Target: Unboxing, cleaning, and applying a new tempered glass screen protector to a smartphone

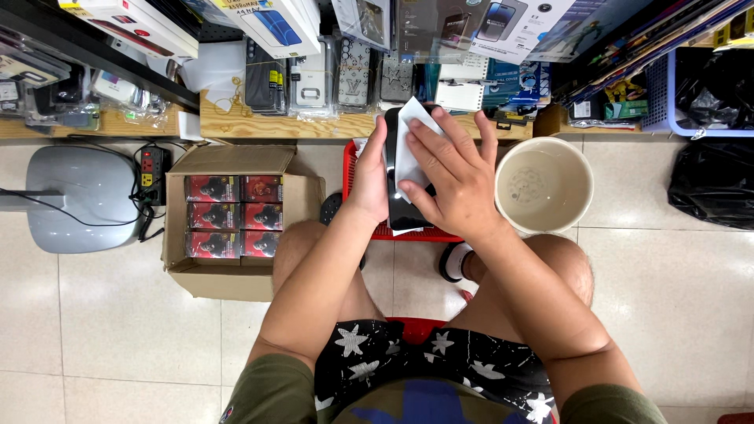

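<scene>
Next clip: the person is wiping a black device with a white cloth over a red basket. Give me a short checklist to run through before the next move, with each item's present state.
1. Left hand has a firm grip on the black device: ok, it clasps the device's left side.
2. Right hand presses the white cloth flat on the device: ok.
3. Device is above the red basket, so a slip would likely land there: ok.
4. Cream bucket stands upright beside the right hand, apart from it: ok.
5. Whether the cloth is damp: cannot tell.
6. Open cardboard box of red packages is away from both arms: ok.
</scene>
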